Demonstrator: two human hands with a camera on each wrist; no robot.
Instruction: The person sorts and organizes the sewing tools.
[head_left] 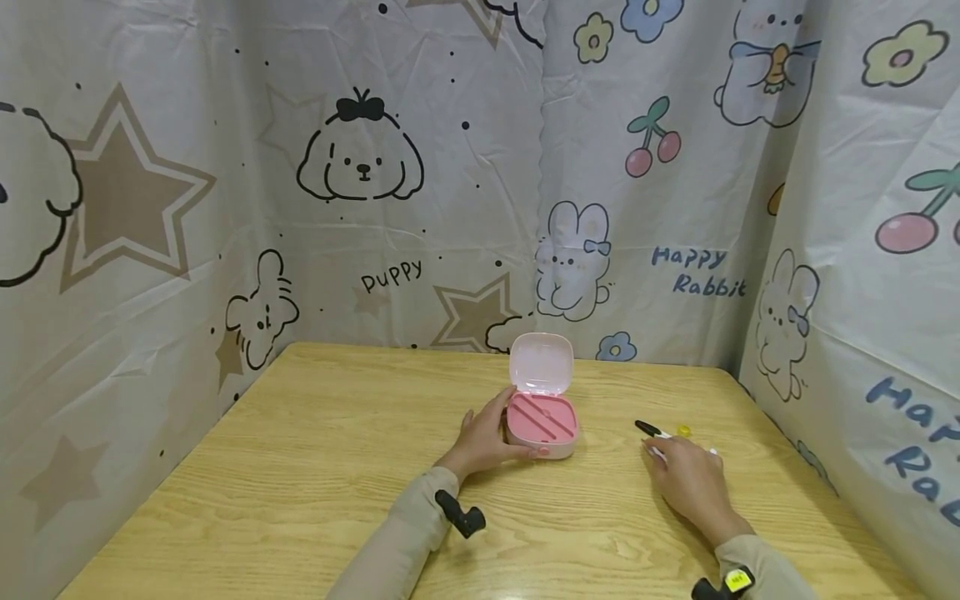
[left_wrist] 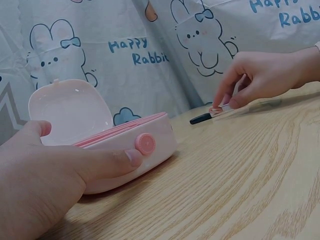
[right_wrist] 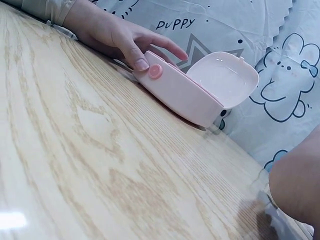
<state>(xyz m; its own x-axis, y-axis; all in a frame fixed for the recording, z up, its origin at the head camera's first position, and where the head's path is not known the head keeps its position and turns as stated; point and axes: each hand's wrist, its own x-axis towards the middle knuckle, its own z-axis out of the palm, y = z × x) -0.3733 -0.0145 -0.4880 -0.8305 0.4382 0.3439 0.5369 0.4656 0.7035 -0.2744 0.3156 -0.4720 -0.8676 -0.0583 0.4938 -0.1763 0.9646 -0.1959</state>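
Observation:
A small pink box (head_left: 542, 429) stands on the table with its hinged lid (head_left: 541, 364) raised. Long slots or ridges run across its darker pink insert. My left hand (head_left: 483, 440) grips the box's left side, the thumb along the front beside a round pink button (left_wrist: 145, 144) and the fingers toward the back. To the right, my right hand (head_left: 688, 479) reaches down over a marker (head_left: 648, 428) with a black end and a white body, its fingertips pinching the body. Most of that body is hidden under the hand. In the right wrist view, only part of the right hand (right_wrist: 297, 180) shows.
A small yellow item (head_left: 683, 431) lies just beyond the right hand. The wooden table (head_left: 337, 442) is bordered by printed cloth (head_left: 465, 167) at the back and both sides.

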